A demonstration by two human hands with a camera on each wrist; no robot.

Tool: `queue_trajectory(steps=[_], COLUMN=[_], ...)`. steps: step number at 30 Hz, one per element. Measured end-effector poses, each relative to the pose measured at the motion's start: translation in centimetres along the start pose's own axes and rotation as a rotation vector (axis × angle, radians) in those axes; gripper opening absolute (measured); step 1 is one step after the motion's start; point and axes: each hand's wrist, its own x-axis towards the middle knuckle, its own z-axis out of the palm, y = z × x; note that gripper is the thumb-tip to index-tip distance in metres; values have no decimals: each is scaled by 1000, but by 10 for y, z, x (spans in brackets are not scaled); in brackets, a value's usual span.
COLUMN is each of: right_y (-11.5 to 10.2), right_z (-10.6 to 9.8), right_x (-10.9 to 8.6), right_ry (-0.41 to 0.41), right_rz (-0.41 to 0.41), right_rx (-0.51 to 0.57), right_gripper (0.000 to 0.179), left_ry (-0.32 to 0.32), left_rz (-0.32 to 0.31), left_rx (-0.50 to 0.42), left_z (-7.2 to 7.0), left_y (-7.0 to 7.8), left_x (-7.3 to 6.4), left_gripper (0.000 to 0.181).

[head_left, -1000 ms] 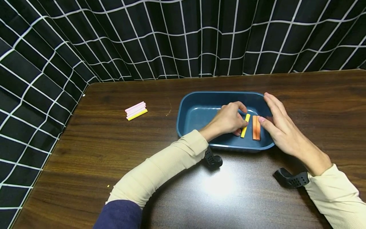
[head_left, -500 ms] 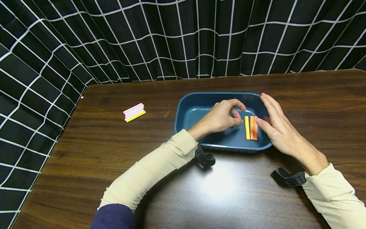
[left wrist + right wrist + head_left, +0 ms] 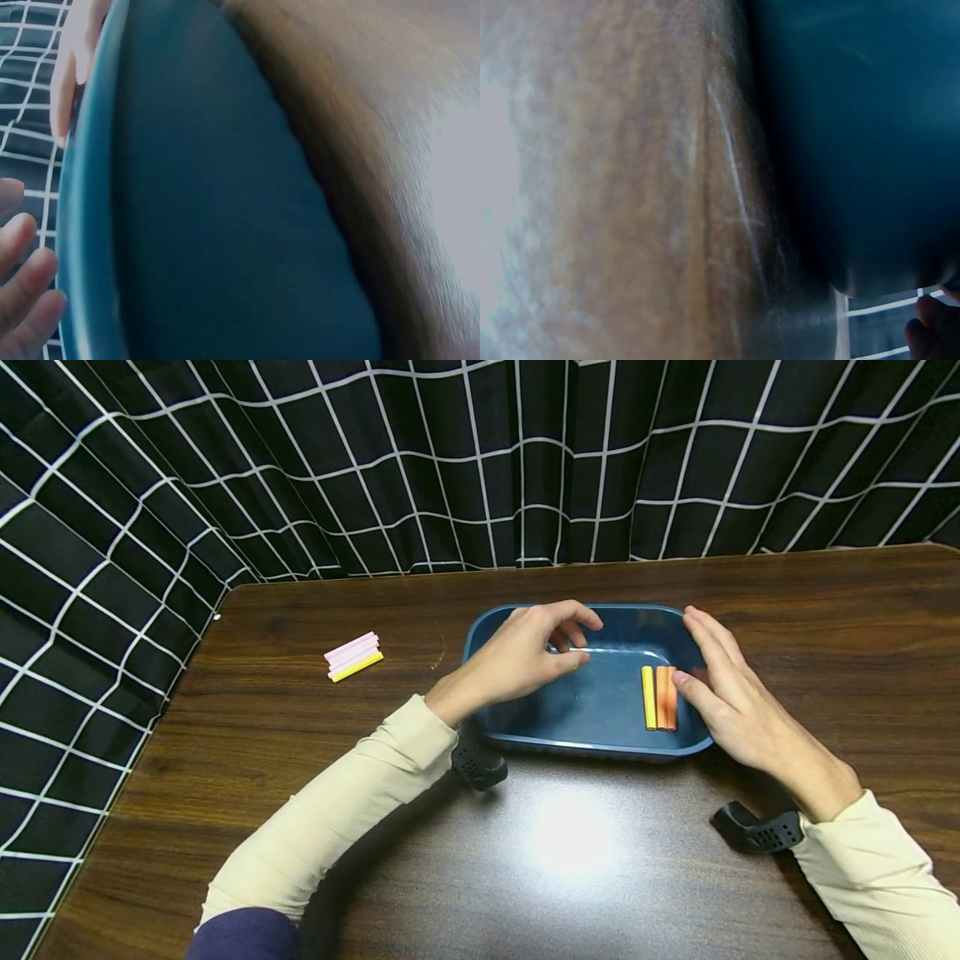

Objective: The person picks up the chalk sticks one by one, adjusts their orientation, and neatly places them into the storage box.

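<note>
In the head view, a blue rectangular tray stands on the table. Inside, near its right end, one yellow chalk stick lies beside two orange chalk sticks. My left hand hovers above the tray's left part, fingers loosely bent and holding nothing. My right hand rests at the right rim with fingers straight; its thumb tip is by the orange sticks, and contact is hard to tell. The left wrist view shows the left fingertips beside the tray wall.
Left of the tray, several pink chalk sticks lie side by side with a yellow chalk stick on the wooden table. A black curtain with a white grid hangs behind and at the left.
The left hand has let go of the yellow chalk stick, which now lies upright in line beside the orange ones. That hand has moved left across the tray. The right hand stays at the rim.
</note>
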Motion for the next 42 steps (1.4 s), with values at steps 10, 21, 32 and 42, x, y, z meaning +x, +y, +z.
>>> queue_trajectory(steps=[10, 21, 32, 42], right_y=[-1, -1, 0, 0], right_z=[1, 1, 1, 1], right_x=[0, 0, 1, 0], right_ry=[20, 23, 20, 22], right_rz=[-17, -15, -3, -13], right_rx=[-61, -43, -48, -51], right_gripper=[61, 62, 63, 63], left_ry=[60, 72, 88, 119], left_rz=[58, 82, 37, 15], left_rx=[30, 41, 131, 160], left_z=[-17, -27, -50, -58], left_y=[-12, -24, -37, -59], left_x=[-18, -30, -42, -55], left_gripper=[30, 30, 31, 30])
